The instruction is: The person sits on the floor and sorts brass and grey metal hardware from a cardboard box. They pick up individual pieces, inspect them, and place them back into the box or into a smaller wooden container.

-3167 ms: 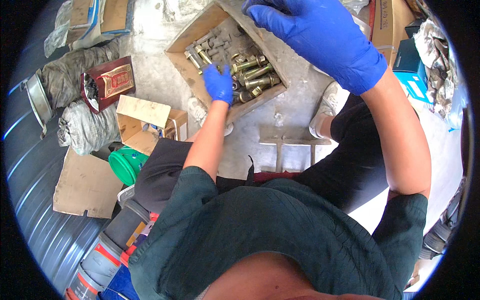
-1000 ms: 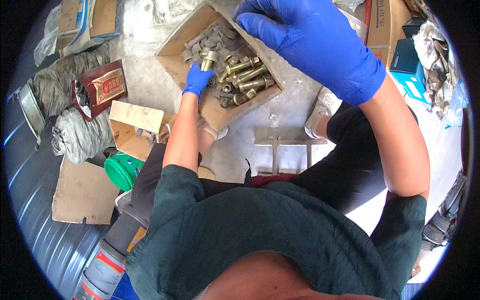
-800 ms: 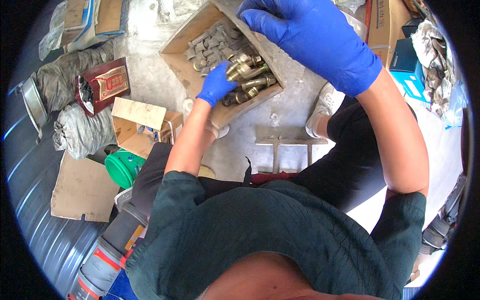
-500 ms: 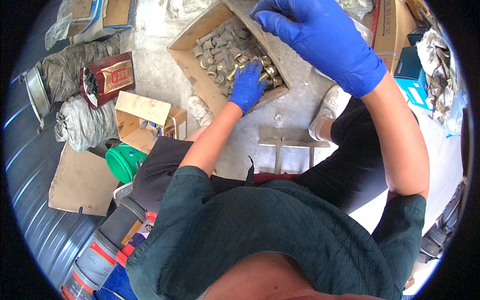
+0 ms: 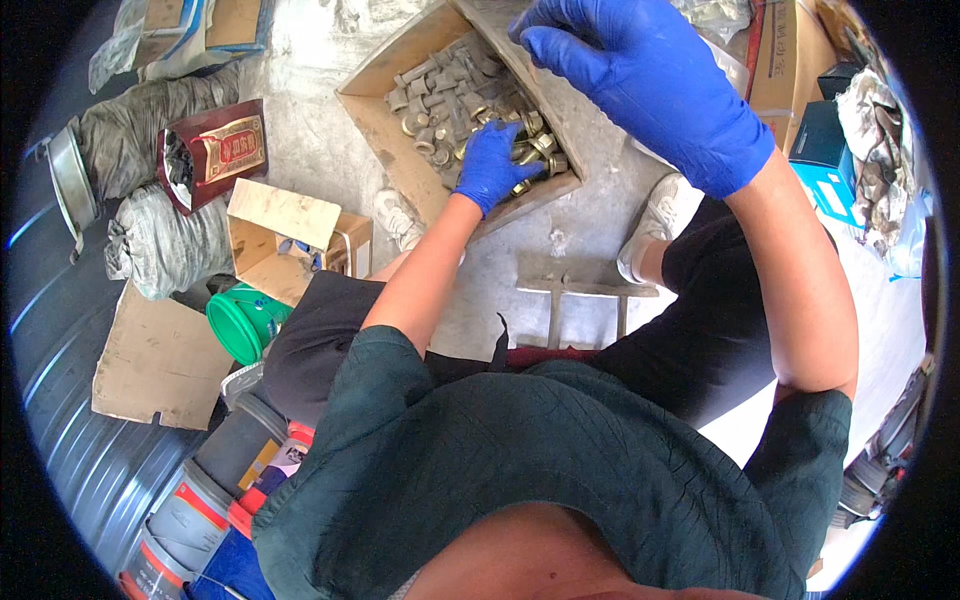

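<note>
A cardboard box [image 5: 385, 135] full of grey and brassy bolts [image 5: 455, 90] sits on the floor between my feet. My left hand [image 5: 488, 172], in a blue glove, reaches down among the bolts at the box's near right side. Its thumb stands apart from the fingers, with brassy bolts [image 5: 541, 145] close by the gap; no bolt is plainly gripped. Held up at the top, nearer to me and right of the box, is my right hand [image 5: 640, 85], also blue-gloved. Its fingers are curled toward the thumb and partly cut off by the frame's edge; anything between them is hidden.
Left of the box lie a small open carton [image 5: 285, 215], a dark red box [image 5: 215, 155], a green bucket [image 5: 235, 325] and stacked grey pails [image 5: 190, 520]. A metal frame [image 5: 570, 280] rests between my feet. Cartons [image 5: 785, 60] and a blue box [image 5: 825, 150] stand right.
My left hand has shifted slightly within the bolts, its thumb now spread out to the right and its fingers more bent. My right hand has hardly moved.
</note>
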`<move>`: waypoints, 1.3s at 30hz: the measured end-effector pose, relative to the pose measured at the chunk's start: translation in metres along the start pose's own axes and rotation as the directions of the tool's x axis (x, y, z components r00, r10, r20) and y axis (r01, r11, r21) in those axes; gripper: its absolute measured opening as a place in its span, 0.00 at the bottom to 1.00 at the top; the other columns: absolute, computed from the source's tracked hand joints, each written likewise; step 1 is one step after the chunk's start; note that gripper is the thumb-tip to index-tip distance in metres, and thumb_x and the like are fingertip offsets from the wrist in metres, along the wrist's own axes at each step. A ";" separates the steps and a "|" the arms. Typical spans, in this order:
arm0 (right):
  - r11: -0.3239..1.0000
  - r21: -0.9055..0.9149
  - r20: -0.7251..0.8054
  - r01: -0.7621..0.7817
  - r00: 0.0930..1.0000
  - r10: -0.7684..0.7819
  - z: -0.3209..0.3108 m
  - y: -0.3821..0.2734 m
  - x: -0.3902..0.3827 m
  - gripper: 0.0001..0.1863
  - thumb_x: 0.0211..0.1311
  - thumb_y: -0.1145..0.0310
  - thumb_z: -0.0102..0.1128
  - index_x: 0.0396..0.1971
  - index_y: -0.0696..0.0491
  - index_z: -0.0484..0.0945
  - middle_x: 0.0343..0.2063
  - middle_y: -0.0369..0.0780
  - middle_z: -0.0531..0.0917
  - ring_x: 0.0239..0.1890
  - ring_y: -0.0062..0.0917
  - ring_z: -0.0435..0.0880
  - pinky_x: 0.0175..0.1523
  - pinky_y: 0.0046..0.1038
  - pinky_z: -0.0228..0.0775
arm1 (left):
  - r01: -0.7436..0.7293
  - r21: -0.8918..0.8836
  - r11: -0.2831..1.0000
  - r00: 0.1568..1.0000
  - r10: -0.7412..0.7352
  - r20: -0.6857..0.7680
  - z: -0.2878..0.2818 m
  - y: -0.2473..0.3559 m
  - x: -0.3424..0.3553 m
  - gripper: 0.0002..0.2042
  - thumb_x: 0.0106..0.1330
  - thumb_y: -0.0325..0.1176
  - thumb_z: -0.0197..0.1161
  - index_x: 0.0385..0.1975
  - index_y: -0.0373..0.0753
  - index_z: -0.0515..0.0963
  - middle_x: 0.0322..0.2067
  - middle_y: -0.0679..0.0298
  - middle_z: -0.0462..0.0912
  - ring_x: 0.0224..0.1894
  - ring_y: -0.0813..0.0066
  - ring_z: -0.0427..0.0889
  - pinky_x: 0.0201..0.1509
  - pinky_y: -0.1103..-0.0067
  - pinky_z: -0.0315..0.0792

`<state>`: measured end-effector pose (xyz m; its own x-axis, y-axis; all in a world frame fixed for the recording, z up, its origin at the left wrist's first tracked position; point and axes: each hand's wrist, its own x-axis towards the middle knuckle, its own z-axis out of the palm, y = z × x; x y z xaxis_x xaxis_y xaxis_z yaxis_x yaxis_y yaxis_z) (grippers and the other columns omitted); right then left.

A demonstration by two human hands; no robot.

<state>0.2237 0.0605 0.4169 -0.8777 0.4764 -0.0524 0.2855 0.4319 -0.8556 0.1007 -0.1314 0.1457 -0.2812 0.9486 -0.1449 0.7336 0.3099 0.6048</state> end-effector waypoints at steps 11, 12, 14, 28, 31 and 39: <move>1.000 0.003 -0.010 0.009 1.000 -0.009 0.003 0.000 0.002 0.09 0.66 0.66 0.59 0.37 0.56 0.82 0.28 0.50 0.82 0.32 0.43 0.84 0.40 0.35 0.75 | -0.029 0.290 0.957 0.977 -0.035 0.212 0.015 0.007 0.005 0.21 0.63 0.41 0.63 0.50 0.31 0.75 0.47 0.43 0.80 0.50 0.46 0.80 0.55 0.60 0.74; 1.000 0.000 -0.011 0.017 1.000 -0.017 0.004 0.001 0.002 0.09 0.67 0.66 0.59 0.37 0.56 0.82 0.29 0.50 0.83 0.32 0.43 0.84 0.40 0.35 0.75 | -0.035 0.302 0.953 0.979 -0.028 0.201 0.015 0.006 0.003 0.21 0.64 0.40 0.62 0.50 0.31 0.75 0.48 0.43 0.80 0.51 0.46 0.80 0.56 0.60 0.73; 1.000 0.004 -0.010 0.019 1.000 -0.019 0.004 0.001 0.003 0.09 0.67 0.66 0.59 0.37 0.56 0.82 0.29 0.50 0.83 0.32 0.44 0.84 0.40 0.35 0.75 | -0.047 0.195 0.980 0.995 0.028 0.099 0.024 -0.007 -0.004 0.22 0.64 0.42 0.63 0.52 0.32 0.75 0.51 0.42 0.79 0.53 0.45 0.78 0.58 0.60 0.72; 1.000 0.004 -0.011 0.021 1.000 -0.021 -0.001 0.010 0.005 0.10 0.67 0.66 0.60 0.37 0.57 0.82 0.28 0.50 0.82 0.31 0.45 0.83 0.38 0.35 0.74 | 0.408 -0.240 0.881 0.868 -0.455 -0.196 -0.006 -0.075 0.023 0.17 0.64 0.42 0.65 0.44 0.34 0.81 0.44 0.45 0.83 0.48 0.48 0.82 0.53 0.64 0.74; 0.999 -0.023 0.038 -0.048 0.998 0.048 -0.004 0.005 0.008 0.09 0.67 0.66 0.59 0.36 0.57 0.82 0.28 0.50 0.82 0.31 0.45 0.83 0.37 0.35 0.74 | 0.540 -0.173 0.824 0.797 -0.566 -0.210 0.001 -0.131 0.036 0.20 0.60 0.42 0.68 0.45 0.33 0.79 0.45 0.43 0.83 0.49 0.46 0.82 0.54 0.63 0.74; 0.985 -0.132 -0.079 0.113 0.989 -0.124 0.004 0.024 0.004 0.11 0.66 0.67 0.64 0.43 0.56 0.84 0.34 0.44 0.86 0.34 0.28 0.87 0.42 0.26 0.77 | 0.680 -0.076 0.729 0.691 -0.672 -0.267 0.023 -0.141 0.074 0.27 0.56 0.44 0.71 0.48 0.29 0.76 0.47 0.39 0.81 0.51 0.40 0.80 0.56 0.61 0.74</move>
<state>0.2252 0.0694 0.3944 -0.8732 0.4780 0.0953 0.2323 0.5800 -0.7808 -0.0097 -0.1034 0.0314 -0.8525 0.4301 -0.2971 0.2970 0.8662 0.4018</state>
